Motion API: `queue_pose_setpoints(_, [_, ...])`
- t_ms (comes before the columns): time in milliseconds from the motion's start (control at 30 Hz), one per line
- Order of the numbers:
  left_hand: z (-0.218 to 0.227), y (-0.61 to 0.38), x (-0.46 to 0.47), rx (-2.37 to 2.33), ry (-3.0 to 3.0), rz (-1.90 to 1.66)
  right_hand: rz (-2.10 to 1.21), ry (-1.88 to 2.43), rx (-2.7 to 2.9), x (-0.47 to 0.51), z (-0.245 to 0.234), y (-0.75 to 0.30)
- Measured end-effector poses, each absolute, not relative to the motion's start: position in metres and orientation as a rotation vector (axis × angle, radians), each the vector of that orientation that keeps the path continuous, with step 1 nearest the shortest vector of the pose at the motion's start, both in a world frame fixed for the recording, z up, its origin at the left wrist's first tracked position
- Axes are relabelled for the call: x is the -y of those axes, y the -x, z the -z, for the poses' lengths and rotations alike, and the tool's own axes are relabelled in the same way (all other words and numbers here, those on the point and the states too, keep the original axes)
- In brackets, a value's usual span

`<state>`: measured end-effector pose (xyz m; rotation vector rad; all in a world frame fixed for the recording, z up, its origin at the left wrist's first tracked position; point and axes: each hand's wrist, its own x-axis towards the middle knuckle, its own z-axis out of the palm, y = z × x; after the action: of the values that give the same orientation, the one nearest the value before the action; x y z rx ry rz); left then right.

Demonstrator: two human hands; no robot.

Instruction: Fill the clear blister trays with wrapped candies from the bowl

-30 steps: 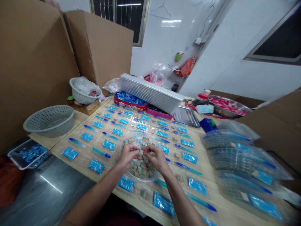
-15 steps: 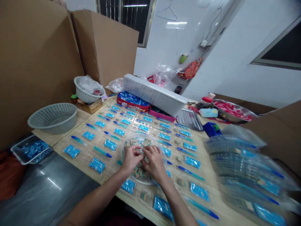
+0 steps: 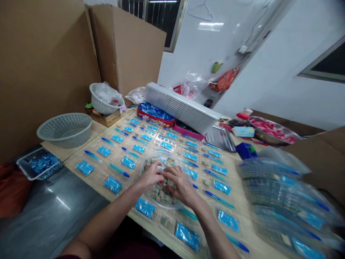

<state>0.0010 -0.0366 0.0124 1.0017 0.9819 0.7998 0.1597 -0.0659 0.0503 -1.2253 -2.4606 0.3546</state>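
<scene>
A clear round bowl [image 3: 147, 162] full of small striped erasers [image 3: 161, 194] sits near the table's front edge. My left hand [image 3: 151, 176] and my right hand [image 3: 180, 184] rest together on the heap, fingers curled into the erasers and touching one another. What the fingers pinch is too small to make out. Around the bowl lie rows of clear packs, each with a blue packet [image 3: 128, 162] and a blue pen [image 3: 119, 170].
A tall pile of filled clear packs [image 3: 285, 194] stands at the right. A grey colander [image 3: 65, 128], a white basket [image 3: 106, 99], stacked white trays [image 3: 183, 108], a metal tray [image 3: 221, 138] and cardboard sheets [image 3: 40, 64] ring the table's left and back.
Both hands have lowered from just above the heap down onto the erasers and closed in together. The camera has shifted a little to the left.
</scene>
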Motion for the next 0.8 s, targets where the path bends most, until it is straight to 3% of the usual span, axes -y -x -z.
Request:
queue_pose_setpoints(100, [-0.017, 0.004, 0.033, -0.928, -0.972, -0.705, -0.380, 1.181, 2.509, 0.061, -0.055, -0.159])
queue_pose_setpoints(600, [-0.017, -0.004, 0.042, -1.038, -0.933, -0.888, -0.294, 1.314, 2.385, 0.061, -0.036, -0.155])
queue_pose_setpoints(800, [-0.016, -0.002, 0.045, -1.001, -0.971, -1.097, -0.846, 1.297, 1.774, 0.062, -0.030, -0.168])
